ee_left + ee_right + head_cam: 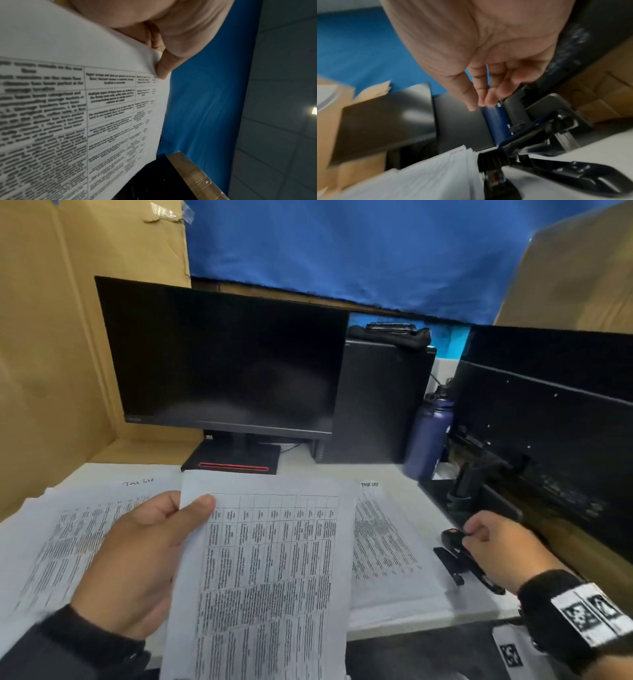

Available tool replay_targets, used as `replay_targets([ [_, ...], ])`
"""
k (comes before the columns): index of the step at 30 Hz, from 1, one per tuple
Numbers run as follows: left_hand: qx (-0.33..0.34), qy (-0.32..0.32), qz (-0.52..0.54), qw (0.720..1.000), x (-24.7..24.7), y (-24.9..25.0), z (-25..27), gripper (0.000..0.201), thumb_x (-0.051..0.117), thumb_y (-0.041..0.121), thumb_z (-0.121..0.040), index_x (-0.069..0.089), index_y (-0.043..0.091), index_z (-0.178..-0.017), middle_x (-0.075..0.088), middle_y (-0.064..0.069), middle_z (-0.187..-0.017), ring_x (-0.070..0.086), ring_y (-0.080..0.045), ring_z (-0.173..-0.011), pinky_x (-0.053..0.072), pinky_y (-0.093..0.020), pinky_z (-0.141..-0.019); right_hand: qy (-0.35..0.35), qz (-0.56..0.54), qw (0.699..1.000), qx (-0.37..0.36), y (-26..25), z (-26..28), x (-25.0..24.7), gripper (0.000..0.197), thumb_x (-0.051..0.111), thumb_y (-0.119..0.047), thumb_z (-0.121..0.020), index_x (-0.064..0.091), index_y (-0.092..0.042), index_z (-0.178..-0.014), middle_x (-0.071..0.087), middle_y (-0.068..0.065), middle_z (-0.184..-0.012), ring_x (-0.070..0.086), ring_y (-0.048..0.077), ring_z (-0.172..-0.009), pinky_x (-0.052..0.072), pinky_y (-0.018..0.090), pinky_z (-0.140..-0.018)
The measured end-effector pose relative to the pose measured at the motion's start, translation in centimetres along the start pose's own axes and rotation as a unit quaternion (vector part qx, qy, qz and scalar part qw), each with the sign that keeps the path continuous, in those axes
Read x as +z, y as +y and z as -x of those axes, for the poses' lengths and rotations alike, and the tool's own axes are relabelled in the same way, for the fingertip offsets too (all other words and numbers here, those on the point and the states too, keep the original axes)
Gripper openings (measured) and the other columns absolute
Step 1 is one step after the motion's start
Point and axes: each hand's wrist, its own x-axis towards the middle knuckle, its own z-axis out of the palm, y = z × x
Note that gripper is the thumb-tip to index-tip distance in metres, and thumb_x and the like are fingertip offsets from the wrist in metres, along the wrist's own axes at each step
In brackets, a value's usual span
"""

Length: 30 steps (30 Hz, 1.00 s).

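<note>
My left hand (pixel 191 508) holds up a printed sheet (pixel 274 559) filled with a table of small text. The thumb lies on its top left corner and the fingers are behind it. In the left wrist view the thumb (pixel 163 67) presses the sheet (pixel 85 108) at its edge. A black stapler (pixel 455 556) lies on the white desk at the right, beside a paper pile. My right hand (pixel 476 534) hovers just over the stapler's front end with its fingers loosely extended. The right wrist view shows the fingertips (pixel 477 104) above the stapler (pixel 496 169), holding nothing.
Two piles of printed pages headed "Task List" lie on the desk, one left (pixel 68 535) and one right (pixel 387 542). Behind them stand a dark monitor (pixel 222 364), a black computer tower (pixel 380 402), a purple bottle (pixel 428 436) and a second monitor (pixel 548 422). Cardboard walls (pixel 41 337) close off the sides.
</note>
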Motion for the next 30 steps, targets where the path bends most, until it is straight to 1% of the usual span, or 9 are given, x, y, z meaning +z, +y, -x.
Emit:
replay_targets([
  [4,-0.002,-0.001,0.007,1.0,0.1,-0.2,0.1,0.021,0.065,0.02,-0.095,0.073,0.001,-0.101,0.079,-0.023,-0.1,0.079,-0.037,-0.086,0.059,-0.047,-0.082,-0.067,0.181,0.981,-0.039,-2.2,0.5,3.1,0.013,0.048,-0.028,-0.097,0.059,-0.029,-0.101,0.067,-0.005,-0.108,0.065,0.014,-0.098,0.053,0.03,-0.091],
  [7,-0.007,0.005,0.018,1.0,-0.2,-0.2,0.3,0.032,0.062,0.025,-0.098,0.073,-0.003,-0.106,0.078,-0.025,-0.104,0.075,-0.043,-0.099,0.057,-0.053,-0.094,-0.075,0.188,0.979,-0.019,-3.1,0.3,3.4,0.01,0.045,-0.033,-0.093,0.054,-0.03,-0.093,0.061,-0.007,-0.097,0.061,0.015,-0.09,0.052,0.032,-0.09],
  [11,-0.012,-0.006,0.045,0.999,-0.5,-0.1,0.3,0.038,0.065,0.029,-0.094,0.074,-0.003,-0.112,0.076,-0.029,-0.109,0.075,-0.041,-0.095,0.06,-0.042,-0.079,-0.046,0.129,0.99,-0.024,3.0,-5.6,6.4,0.03,0.046,-0.052,-0.08,0.054,-0.024,-0.086,0.065,0.0,-0.09,0.066,0.021,-0.088,0.052,0.033,-0.087],
  [13,-0.009,-0.015,0.053,0.998,-0.5,0.0,0.2,0.035,0.065,0.027,-0.095,0.076,-0.003,-0.109,0.077,-0.028,-0.107,0.077,-0.036,-0.087,0.06,-0.035,-0.069,-0.031,0.093,0.994,-0.042,6.2,-6.8,6.6,0.039,0.06,-0.063,-0.077,0.053,-0.025,-0.078,0.06,-0.001,-0.074,0.066,0.024,-0.076,0.05,0.021,-0.068],
  [15,-0.009,-0.024,0.054,0.998,-0.3,-0.1,0.3,0.032,0.064,0.026,-0.096,0.077,-0.002,-0.105,0.078,-0.027,-0.104,0.077,-0.033,-0.082,0.06,-0.032,-0.064,0.025,0.009,0.999,-0.03,4.0,-3.6,4.0,0.029,0.07,-0.047,-0.079,0.053,-0.025,-0.072,0.058,0.002,-0.06,0.058,0.018,-0.05,0.045,0.017,-0.064],
  [16,-0.011,-0.029,0.053,0.998,-0.2,-0.3,0.4,0.032,0.064,0.026,-0.095,0.078,-0.002,-0.104,0.078,-0.027,-0.103,0.077,-0.033,-0.082,0.06,-0.033,-0.065,0.055,-0.026,0.997,-0.047,1.8,-1.3,2.6,0.018,0.069,-0.032,-0.082,0.056,-0.024,-0.074,0.059,0.004,-0.057,0.061,0.018,-0.056,0.044,0.011,-0.066],
  [18,-0.018,-0.038,0.051,0.998,0.2,-0.6,0.6,0.032,0.063,0.026,-0.096,0.078,-0.002,-0.104,0.078,-0.027,-0.103,0.077,-0.033,-0.082,0.061,-0.035,-0.065,0.079,-0.081,0.988,-0.106,-5.1,5.0,0.2,0.005,0.064,-0.032,-0.084,0.063,-0.027,-0.085,0.067,0.002,-0.067,0.063,0.008,-0.074,0.047,0.018,-0.057],
  [24,-0.053,-0.078,0.069,0.993,2.1,-2.7,2.1,0.032,0.073,0.02,-0.081,0.078,-0.001,-0.104,0.076,-0.029,-0.108,0.074,-0.035,-0.089,0.061,-0.041,-0.081,-0.021,-0.275,0.916,-0.292,-13.7,16.8,3.2,0.033,0.077,-0.025,-0.069,0.069,-0.043,-0.095,0.072,-0.009,-0.084,0.069,0.005,-0.072,0.047,0.01,-0.064],
  [30,-0.065,-0.119,0.072,0.988,3.7,-4.3,3.7,0.023,0.075,0.015,-0.077,0.081,0.001,-0.095,0.077,-0.028,-0.099,0.074,-0.032,-0.081,0.059,-0.041,-0.085,-0.041,-0.322,0.899,-0.294,-13.3,17.7,6.0,0.045,0.071,-0.037,-0.062,0.061,-0.039,-0.106,0.069,-0.002,-0.077,0.068,0.014,-0.064,0.053,0.019,-0.061],
])
